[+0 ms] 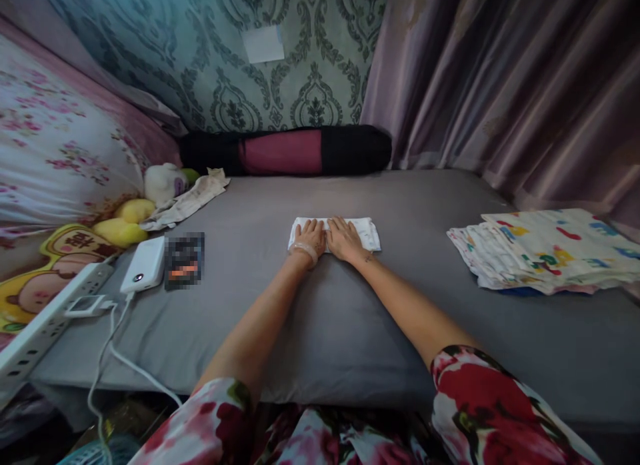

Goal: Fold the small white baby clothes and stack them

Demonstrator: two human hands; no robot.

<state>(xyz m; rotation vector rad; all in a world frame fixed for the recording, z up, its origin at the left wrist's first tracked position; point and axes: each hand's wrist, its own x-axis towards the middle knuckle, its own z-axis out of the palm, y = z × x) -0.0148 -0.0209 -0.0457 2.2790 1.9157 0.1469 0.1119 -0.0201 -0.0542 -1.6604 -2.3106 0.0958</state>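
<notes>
A small folded white cloth lies flat in the middle of the grey sheet. Pressed on its left half is my left hand, fingers stretched out and a pale bangle at the wrist. My right hand rests flat beside it, palm down near the cloth's middle, with the fingers extended. The hands are close together and hide part of the cloth. Neither hand grips anything.
Stacked patterned cloths lie at right. At left are a white power bank with a cable, a power strip, plush toys and a crumpled cloth. A long black-and-red bolster lies along the wall.
</notes>
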